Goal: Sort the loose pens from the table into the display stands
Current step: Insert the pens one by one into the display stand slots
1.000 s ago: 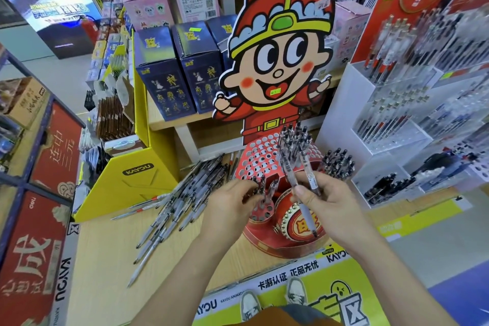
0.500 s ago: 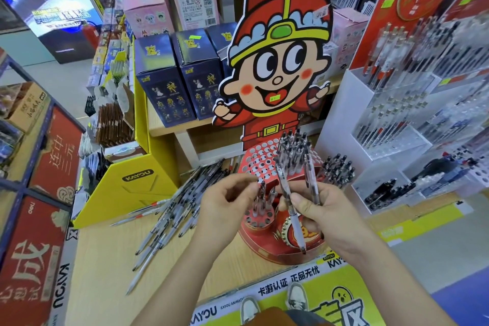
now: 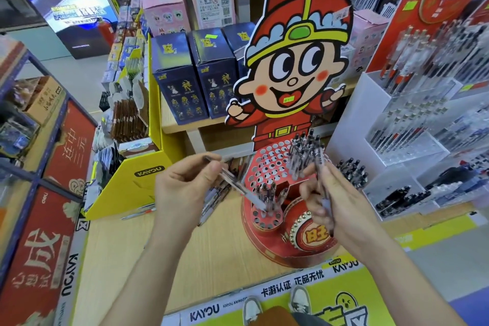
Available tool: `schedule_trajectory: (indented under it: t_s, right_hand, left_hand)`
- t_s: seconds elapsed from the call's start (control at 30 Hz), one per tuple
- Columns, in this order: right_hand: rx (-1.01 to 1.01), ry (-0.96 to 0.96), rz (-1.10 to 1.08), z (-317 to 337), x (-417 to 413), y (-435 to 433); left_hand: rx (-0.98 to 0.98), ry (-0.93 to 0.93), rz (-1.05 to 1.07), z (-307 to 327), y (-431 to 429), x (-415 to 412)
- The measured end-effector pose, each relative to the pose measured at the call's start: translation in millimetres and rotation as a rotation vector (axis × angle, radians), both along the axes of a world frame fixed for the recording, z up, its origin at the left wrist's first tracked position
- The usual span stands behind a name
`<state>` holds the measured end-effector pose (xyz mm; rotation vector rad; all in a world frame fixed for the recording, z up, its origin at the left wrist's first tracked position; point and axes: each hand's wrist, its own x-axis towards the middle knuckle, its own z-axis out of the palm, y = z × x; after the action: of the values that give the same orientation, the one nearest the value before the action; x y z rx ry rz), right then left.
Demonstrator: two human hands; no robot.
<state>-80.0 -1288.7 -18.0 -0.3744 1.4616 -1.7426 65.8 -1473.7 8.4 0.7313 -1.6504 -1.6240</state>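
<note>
**At the red display stand (image 3: 277,251), 1 clear pen (image 3: 239,186) slanted toward the holes**

On the wooden table (image 3: 211,259), the red display stand stood below its cartoon cut-out (image 3: 296,61), with upright pens (image 3: 304,156) clustered in its upper tier. The left hand (image 3: 182,190) pinched the clear pen between thumb and fingers. The pen slanted down to the right, its lower end at the stand's low front ring of holes; whether it sat in a hole I could not tell. The right hand (image 3: 341,201) was curled round a small bunch of pens (image 3: 320,167), held nearly upright just beside the stand, their count lost to blur. The loose pens (image 3: 211,206) lay on the table behind the left hand, near a yellow box (image 3: 132,182).
</note>
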Motion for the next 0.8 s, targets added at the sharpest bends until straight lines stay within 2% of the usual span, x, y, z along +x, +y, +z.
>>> schedule_trajectory:
  t_s: [0.13, 0.27, 0.67, 0.8]
  right_hand:
    - [0.019, 0.116, -0.069, -4.1, -5.0, -0.2]
    - [-0.032, 0.112, -0.074, -4.9, 0.5, -2.1]
    - [-0.055, 0.061, -0.089, -5.8, 4.3, 5.1]
    - [-0.019, 0.099, -0.095, -8.3, 4.7, 7.3]
  left_hand:
    - [-0.075, -0.138, 0.015, -30.6, -1.1, 2.4]
    - [-0.125, -0.233, 0.011, -54.6, 5.8, -1.5]
    - [-0.273, -0.326, -0.075, -76.8, 11.7, -9.4]
    - [-0.489, -0.35, -0.153, -84.2, 13.1, -11.6]
